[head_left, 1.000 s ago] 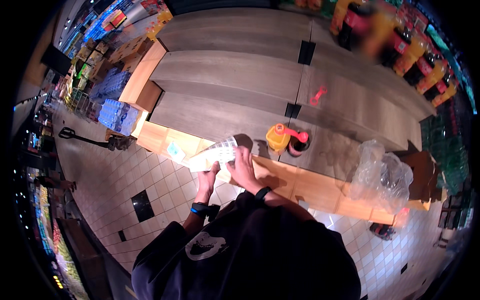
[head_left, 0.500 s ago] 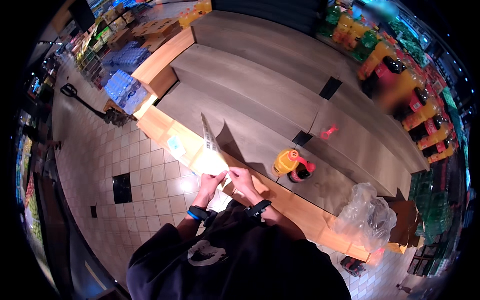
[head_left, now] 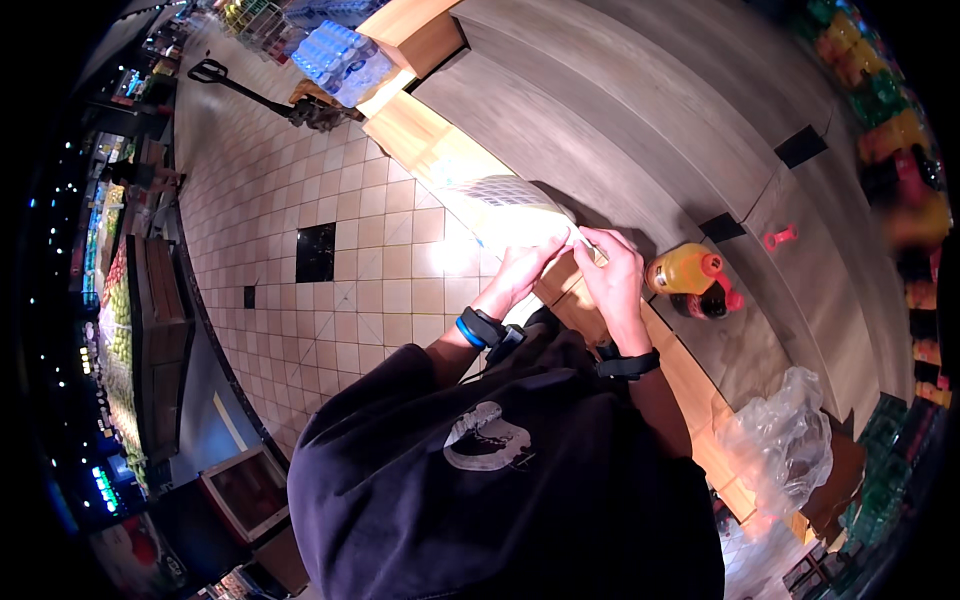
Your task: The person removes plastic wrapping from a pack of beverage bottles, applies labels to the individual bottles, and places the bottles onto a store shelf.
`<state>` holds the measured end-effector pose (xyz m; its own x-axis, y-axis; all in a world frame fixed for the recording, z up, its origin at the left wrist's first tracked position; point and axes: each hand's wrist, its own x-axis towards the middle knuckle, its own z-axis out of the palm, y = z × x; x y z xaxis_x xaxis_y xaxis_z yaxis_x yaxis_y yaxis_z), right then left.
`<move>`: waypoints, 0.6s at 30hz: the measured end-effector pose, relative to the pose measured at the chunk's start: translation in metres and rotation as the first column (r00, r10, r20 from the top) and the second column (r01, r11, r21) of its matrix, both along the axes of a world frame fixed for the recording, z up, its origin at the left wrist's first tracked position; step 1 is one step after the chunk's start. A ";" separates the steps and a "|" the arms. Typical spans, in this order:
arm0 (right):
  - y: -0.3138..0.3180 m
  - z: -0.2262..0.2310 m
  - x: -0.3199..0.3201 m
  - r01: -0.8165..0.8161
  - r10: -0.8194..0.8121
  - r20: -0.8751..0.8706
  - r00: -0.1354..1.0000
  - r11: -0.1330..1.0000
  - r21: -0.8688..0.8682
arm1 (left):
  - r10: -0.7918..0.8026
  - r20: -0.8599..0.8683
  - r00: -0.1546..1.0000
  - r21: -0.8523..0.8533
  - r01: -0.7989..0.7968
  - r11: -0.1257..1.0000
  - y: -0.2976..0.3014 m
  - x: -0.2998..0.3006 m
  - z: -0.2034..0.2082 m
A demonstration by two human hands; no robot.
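From my end, left grip [head_left: 532, 266] and right grip [head_left: 617, 275] both pinch the near end of a white printed sheet [head_left: 505, 203], which I've got curving out over the pale wooden ledge [head_left: 415, 130]. Just past my right grip, an orange bottle [head_left: 675, 270] and a dark bottle [head_left: 703, 302], both red-topped, stand together on the grey stepped shelf [head_left: 600, 130], crumpled clear plastic bag [head_left: 788, 440] off right, red plastic piece [head_left: 780, 237] farther up. Farthest: blue bottle pack [head_left: 340, 62] by the ledge's far end, pallet jack [head_left: 252, 95] beside it.

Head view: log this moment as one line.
left hand: holds white sheet; right hand: holds white sheet; orange bottle, dark bottle: on grey shelf
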<state>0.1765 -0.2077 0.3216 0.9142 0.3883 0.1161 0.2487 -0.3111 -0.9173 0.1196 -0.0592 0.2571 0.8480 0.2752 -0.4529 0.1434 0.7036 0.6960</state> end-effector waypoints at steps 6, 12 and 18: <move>-0.003 -0.019 0.011 0.019 -0.023 0.196 0.980 1.000 0.024 | -0.056 0.020 0.998 0.372 0.045 0.927 0.003 0.006 -0.012; -0.005 -0.029 0.013 -0.011 0.015 0.086 0.996 0.999 -0.048 | -0.176 -0.061 0.983 0.487 0.183 0.854 0.008 0.008 -0.003; -0.017 -0.067 0.018 0.067 -0.063 0.045 0.997 0.993 -0.099 | -0.254 -0.156 0.955 0.285 0.290 0.914 0.018 0.000 -0.013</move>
